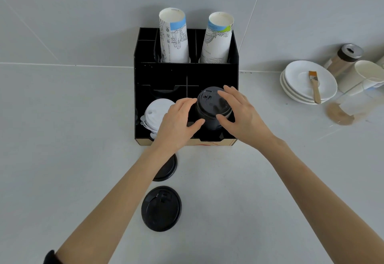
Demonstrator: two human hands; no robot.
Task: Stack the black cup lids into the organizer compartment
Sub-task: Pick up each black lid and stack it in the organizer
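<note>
Nearest, two loose black lids (161, 208) lie on the desk (62, 139), while beyond them both hands, left hand (176, 121) and right hand (242, 114), cup the lid stack (213, 107) in the organizer (143, 76)'s front-right compartment, best pressed down squarely, edges aligned.

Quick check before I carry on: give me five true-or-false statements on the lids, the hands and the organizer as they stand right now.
1. Both hands are on the stack of black lids in the organizer. True: the left hand and the right hand flank it.
2. The black stack sits in the front left compartment. False: it is in the front right one; the white lids are on the left.
3. Black lids remain on the counter. True: one lies in full view, another is partly under the left forearm.
4. The organizer holds three paper cup stacks. False: two.
5. The brush lies on the plates. True.
</note>
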